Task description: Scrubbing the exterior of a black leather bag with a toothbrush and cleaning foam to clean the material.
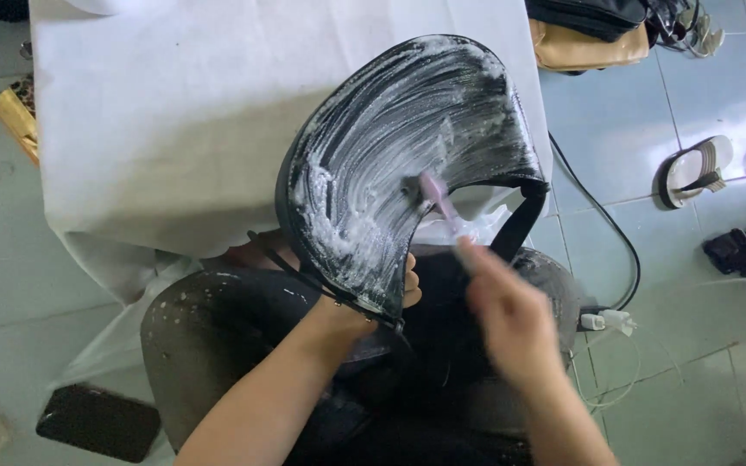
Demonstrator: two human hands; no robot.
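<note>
Here we prop the curved black leather bag (407,164), streaked with white foam, above our lap: left hand (382,298) grips its lower edge to steady it, blurred right hand (507,315) clasps a pink-handled brush (436,198) against its face, beside the white-covered counter (157,112)

Both forearms are bare from the lower edge of the frame up to the wrists, with no sleeve, watch, bracelet or ring showing on either. The left hand (390,289), near the middle of the frame, is mostly hidden and shows only a thumb and a bit of palm, while the right hand (511,311), lower right of centre, is blurred, so its nails and finer detail cannot be made out. Across the lap in the lower middle lies a dark, almost black garment or apron (218,336), slightly glossy, creased, and flecked with small white spots on its left part.
</note>
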